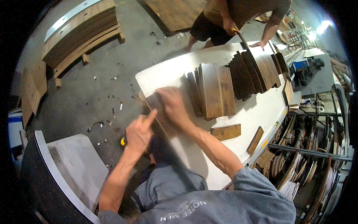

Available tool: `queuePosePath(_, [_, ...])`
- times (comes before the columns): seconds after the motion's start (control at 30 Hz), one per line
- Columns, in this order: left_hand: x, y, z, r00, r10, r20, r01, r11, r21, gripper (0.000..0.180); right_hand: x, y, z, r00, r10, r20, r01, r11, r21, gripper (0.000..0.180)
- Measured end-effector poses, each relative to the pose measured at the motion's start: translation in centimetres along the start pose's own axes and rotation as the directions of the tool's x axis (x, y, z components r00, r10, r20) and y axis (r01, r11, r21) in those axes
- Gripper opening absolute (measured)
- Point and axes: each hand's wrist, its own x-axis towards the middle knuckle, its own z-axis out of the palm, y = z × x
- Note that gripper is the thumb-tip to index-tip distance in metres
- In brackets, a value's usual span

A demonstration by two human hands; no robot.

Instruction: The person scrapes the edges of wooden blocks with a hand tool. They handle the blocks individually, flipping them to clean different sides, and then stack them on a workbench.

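Observation:
A dark brown wood board (163, 123) lies along the left edge of the white table. My right hand (172, 103), slightly blurred, grips its far end with bent fingers. Just left of the board is my left hand (138, 133), closed around a tool whose yellow end (123, 141) sticks out below. Its index finger points toward the board; the rest of the tool is hidden by the hand. Beyond my right hand, brown wood panels (216, 91) stand in an overlapping row. Two small wood pieces, a flat block (226, 132) and a narrow strip (255, 140), lie nearer me.
Across the white table (160, 74) a co-worker (242, 15) handles dark boards (257, 69) with a yellow-marked tool. A pallet of stacked panels (84, 37) stands far left. Racks of strip material (294, 160) are at right, a grey panel (78, 164) at near left. Scraps litter the floor.

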Motion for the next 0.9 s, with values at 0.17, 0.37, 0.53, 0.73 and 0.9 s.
queuePosePath(0.17, [-5.7,4.9,0.5,0.981,0.094,0.169,-0.093,0.996,-0.01,0.059,-0.1,0.5,0.0,1.0,0.002,0.014,-0.002,1.0,-0.006,0.05])
queuePosePath(0.37, [-4.5,4.5,0.7,0.985,0.086,0.146,-0.083,0.996,-0.027,0.062,-0.1,-0.1,-0.1,1.0,-0.006,0.011,0.006,1.0,-0.015,0.047])
queuePosePath(0.53, [-5.7,4.9,0.1,0.961,0.129,0.246,-0.119,0.991,-0.053,0.062,0.1,0.4,-0.1,1.0,-0.022,0.003,0.022,1.0,0.007,0.043])
queuePosePath(0.73, [-4.8,3.8,0.4,0.991,0.034,0.133,-0.014,0.99,-0.144,0.059,-0.2,0.9,0.5,0.999,-0.027,-0.02,0.027,1.0,-0.004,0.048])
queuePosePath(0.9, [-2.5,-3.0,-1.9,0.904,-0.394,-0.166,0.327,0.888,-0.325,0.049,0.1,0.9,0.0,1.0,-0.03,0.009,0.03,1.0,-0.003,0.034])
